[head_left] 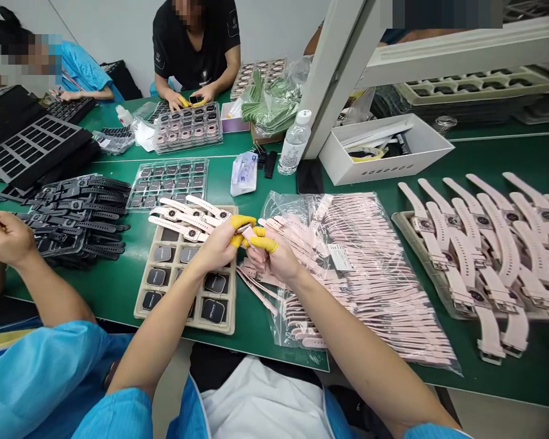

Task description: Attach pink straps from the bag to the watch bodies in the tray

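My left hand (219, 245) and my right hand (274, 256) meet above the green table, both with yellow finger cots. Together they pinch a small pink watch piece (246, 231) between the fingertips. Just below my left hand lies a beige tray (183, 305) with dark square watch bodies, and a few pink assembled watches (187, 221) rest on its far end. Under my right hand spreads a clear bag of pink straps (370, 274). Loose pink straps (256, 289) lie between the tray and the bag.
A tray of assembled pink watches (494, 250) sits at right. Black straps (77, 213) pile at left beside a co-worker's hand (7, 235). A clear tray (169, 182), water bottle (295, 141), white box (384, 149) and two more people stand farther back.
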A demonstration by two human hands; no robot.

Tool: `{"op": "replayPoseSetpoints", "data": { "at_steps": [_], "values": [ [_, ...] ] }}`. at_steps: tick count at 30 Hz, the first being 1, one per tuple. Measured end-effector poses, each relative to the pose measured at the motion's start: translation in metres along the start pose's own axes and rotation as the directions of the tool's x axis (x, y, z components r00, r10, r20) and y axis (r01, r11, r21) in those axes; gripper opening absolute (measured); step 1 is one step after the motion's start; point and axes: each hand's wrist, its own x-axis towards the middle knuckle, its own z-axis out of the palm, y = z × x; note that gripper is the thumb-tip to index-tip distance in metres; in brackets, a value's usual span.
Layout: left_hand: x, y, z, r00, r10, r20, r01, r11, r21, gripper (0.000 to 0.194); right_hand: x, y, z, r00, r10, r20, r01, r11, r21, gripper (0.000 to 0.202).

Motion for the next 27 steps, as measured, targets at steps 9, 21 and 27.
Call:
{"op": "replayPoseSetpoints", "data": {
  "at_steps": [9, 21, 27],
  "values": [
    [-0.0020, 0.0007, 0.0022, 0.999, -0.005, -0.032, 0.008, 0.996, 0.089, 0.047, 0.0009, -0.0006, 0.0030, 1.000, 0.013, -0.027, -0.012, 0.999, 0.053, 0.024],
    [-0.0029, 0.0016, -0.0002, 1.000, 0.012, -0.004, -0.011, 0.988, 0.156, 0.047, 0.0017, 0.0009, 0.0036, 0.999, 0.035, -0.008, -0.035, 0.997, 0.066, 0.029],
    [-0.0060, 0.0011, 0.0072, 0.997, -0.071, 0.003, 0.070, 0.985, 0.155, 0.047, -0.0006, 0.0049, -0.0004, 0.999, 0.043, -0.030, -0.041, 0.997, 0.070, 0.030]
  ]
}}
